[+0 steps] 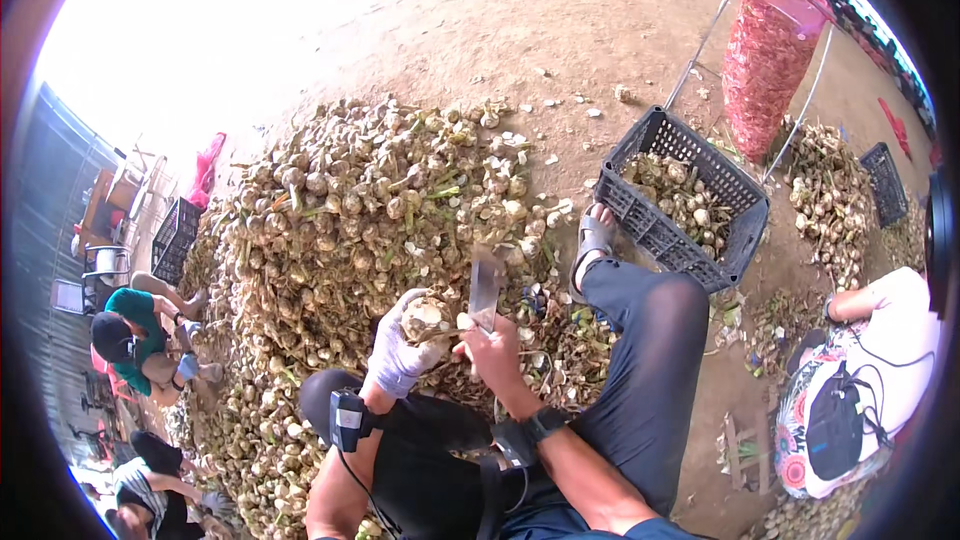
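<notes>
My left hand (pixel 396 364), in a pale glove, is closed around a large garlic bulb (pixel 425 317) whose pale face is turned up. Just to its right, my right hand (pixel 497 352) is bare and grips a knife (pixel 485 287). The broad, flat blade points up and away from me, beside the bulb and apart from it. Under and beyond both hands spreads a big heap of garlic bulbs (pixel 350 200) with dry skins and some green stalks. Trimmed scraps lie near my feet.
A black plastic crate (pixel 735 265) partly filled with garlic stands right of my sandalled foot. Behind it, a pink mesh sack (pixel 765 60) hangs on a metal frame. People sit at the left (pixel 140 340) and right (pixel 860 370). Another black crate (pixel 176 240) stands left of the heap.
</notes>
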`<state>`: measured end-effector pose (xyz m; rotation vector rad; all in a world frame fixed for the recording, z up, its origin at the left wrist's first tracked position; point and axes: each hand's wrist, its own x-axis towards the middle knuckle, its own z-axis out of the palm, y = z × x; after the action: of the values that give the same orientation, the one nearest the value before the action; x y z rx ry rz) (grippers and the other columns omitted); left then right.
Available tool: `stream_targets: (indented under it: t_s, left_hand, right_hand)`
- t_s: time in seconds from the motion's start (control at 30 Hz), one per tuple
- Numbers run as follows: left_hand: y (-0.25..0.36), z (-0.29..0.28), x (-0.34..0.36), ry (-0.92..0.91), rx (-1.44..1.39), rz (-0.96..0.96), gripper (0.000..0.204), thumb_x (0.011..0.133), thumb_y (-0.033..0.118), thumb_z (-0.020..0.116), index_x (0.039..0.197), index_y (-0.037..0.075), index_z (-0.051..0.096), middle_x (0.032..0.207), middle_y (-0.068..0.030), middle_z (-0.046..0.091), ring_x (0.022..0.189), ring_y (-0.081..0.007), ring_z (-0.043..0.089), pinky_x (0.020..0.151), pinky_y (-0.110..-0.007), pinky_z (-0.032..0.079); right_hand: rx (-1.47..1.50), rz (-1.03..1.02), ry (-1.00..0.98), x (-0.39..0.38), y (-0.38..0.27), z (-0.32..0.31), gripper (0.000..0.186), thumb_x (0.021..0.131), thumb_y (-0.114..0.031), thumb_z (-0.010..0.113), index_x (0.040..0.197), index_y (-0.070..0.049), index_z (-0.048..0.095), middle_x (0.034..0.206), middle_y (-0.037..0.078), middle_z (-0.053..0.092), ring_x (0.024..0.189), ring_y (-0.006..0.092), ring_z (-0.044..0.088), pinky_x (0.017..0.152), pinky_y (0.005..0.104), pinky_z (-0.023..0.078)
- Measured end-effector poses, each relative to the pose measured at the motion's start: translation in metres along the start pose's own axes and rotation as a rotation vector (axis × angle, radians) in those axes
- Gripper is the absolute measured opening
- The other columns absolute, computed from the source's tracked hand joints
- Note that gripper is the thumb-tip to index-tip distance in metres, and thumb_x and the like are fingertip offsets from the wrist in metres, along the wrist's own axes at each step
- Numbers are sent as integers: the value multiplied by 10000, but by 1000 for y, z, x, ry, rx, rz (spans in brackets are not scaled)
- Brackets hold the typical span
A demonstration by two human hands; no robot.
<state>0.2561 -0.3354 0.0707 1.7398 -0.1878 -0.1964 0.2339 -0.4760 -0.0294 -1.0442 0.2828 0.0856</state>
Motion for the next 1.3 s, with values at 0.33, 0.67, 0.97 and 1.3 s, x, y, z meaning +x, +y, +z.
stream_targets:
  t_s: [0.33,0.67,0.97,1.3]
  left_hand:
    - [-22,-13,-1,-69,-41,-173,755,642,152,882,1290,33,514,1002,11,651,915,-76,580,824,-264,511]
    - [-46,-10,2,-108,-176,-222,568,743,156,785,1239,19,544,941,23,655,850,-77,597,783,-255,507]
    - [-6,17,10,-120,-782,-8,788,716,385,867,1319,54,483,1156,-100,650,1004,-213,652,831,-357,556]
    - [-25,1,-7,43,489,140,267,783,54,778,1037,29,700,903,-50,687,736,-158,649,657,-294,532]
  right_hand:
    - [-773,-785,-188,-3,-53,-9,184,819,-134,691,769,-32,547,730,181,533,613,375,581,523,415,456]
    - [-328,-142,64,6,20,-30,194,934,-170,642,817,-16,629,676,44,626,498,181,577,475,318,507]
    - [542,405,-279,-3,20,-22,212,977,-232,625,975,-22,658,672,12,597,462,61,426,654,364,573]
    - [170,11,-20,-2,-51,-29,130,914,-167,720,885,-58,655,720,-2,604,521,64,524,581,300,583]
